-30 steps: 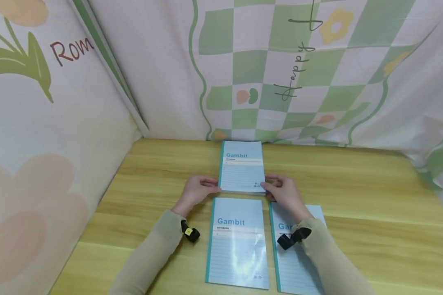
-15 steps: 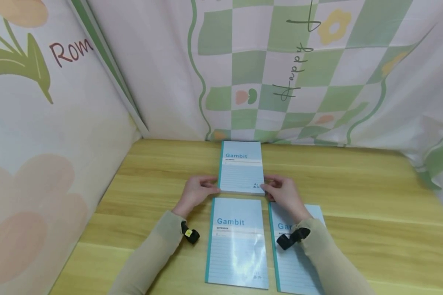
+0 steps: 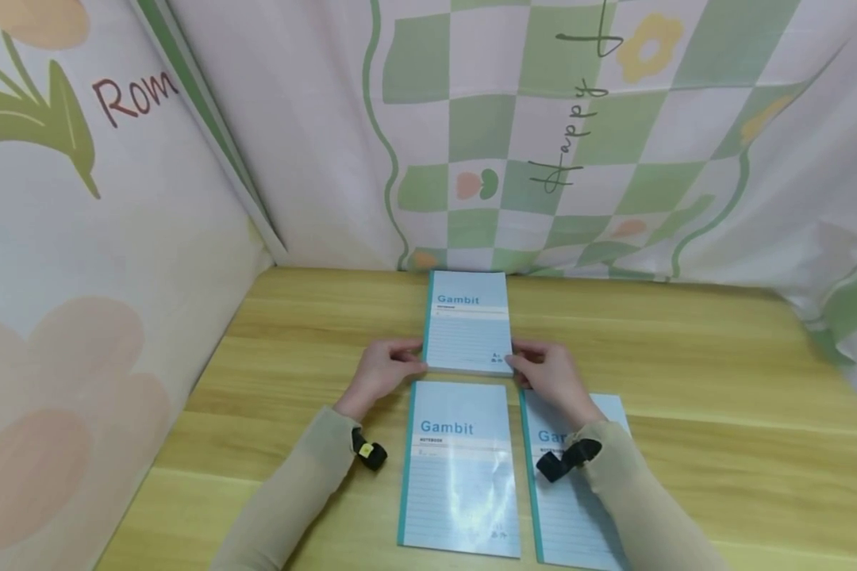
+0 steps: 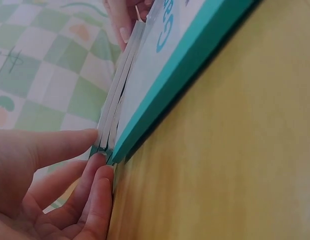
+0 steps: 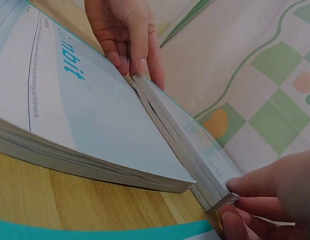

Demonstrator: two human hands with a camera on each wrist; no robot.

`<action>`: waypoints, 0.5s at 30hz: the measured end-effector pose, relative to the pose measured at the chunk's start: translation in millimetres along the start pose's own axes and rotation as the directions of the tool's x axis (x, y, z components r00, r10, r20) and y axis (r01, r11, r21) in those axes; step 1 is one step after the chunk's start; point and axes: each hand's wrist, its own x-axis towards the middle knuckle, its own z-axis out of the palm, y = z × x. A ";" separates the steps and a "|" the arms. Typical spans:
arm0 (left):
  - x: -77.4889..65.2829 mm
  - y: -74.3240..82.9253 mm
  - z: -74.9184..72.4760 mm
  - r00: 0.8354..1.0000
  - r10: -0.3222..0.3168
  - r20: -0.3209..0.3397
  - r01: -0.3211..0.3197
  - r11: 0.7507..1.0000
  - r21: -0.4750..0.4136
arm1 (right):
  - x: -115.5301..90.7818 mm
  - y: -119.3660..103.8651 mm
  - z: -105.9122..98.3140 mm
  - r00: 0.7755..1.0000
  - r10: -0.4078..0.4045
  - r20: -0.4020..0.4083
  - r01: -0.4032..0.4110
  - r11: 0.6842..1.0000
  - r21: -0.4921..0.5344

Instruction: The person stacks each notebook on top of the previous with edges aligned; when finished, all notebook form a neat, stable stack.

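Observation:
A stack of several light-blue Gambit notebooks (image 3: 467, 337) lies at the back of the table against the curtain, teal spines to the left. My left hand (image 3: 380, 371) pinches its near left corner, thumb on top and fingers along the side. At the near right corner my right hand (image 3: 551, 373) holds the stack the same way. The page edges of the stack (image 5: 177, 142) show between both hands in the right wrist view. Just in front lies another Gambit notebook (image 3: 457, 492), and a further notebook (image 3: 567, 515) sits to its right, partly hidden under my right forearm.
The wooden table (image 3: 743, 412) stretches to both sides of the notebooks. A checked green-and-white curtain (image 3: 543, 135) hangs along the back edge, and a flower-printed white cloth (image 3: 78, 262) closes off the left side.

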 end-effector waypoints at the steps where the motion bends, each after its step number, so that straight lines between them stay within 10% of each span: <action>1: -0.2 -0.1 -0.1 1.000 0.001 0.001 -0.001 1.000 -0.003 | -0.5 -0.1 -0.6 1.000 0.006 0.001 -0.006 1.000 0.006; 15: -18.4 -4.1 -10.0 0.997 0.072 -0.006 -0.072 0.995 -0.061 | -23.5 1.5 -14.1 0.996 -0.085 0.014 0.084 0.996 0.041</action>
